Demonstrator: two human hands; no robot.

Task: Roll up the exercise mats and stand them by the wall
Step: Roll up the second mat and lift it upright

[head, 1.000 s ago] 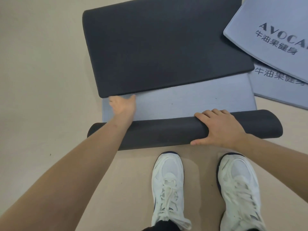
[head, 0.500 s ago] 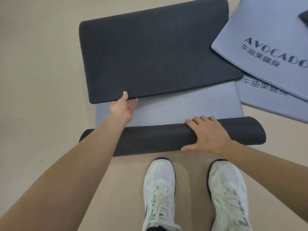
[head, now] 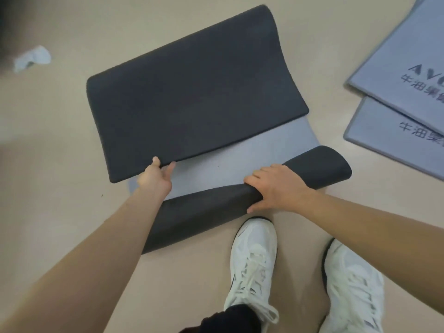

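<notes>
Seen from above, an exercise mat (head: 197, 92), dark grey on one face and blue-grey on the other, lies on the beige floor (head: 60, 164) in front of your white shoes (head: 254, 255). Its far end is folded back over itself, and its near end is curled into a loose roll. Your left hand (head: 156, 179) pinches the edge of the folded flap, thumb on top. Your right hand (head: 274, 188) grasps the roll, fingers curled over it. Two more blue-grey mats (head: 408, 80) lie overlapping at the right. A crumpled white cloth (head: 31, 57) lies far left.
</notes>
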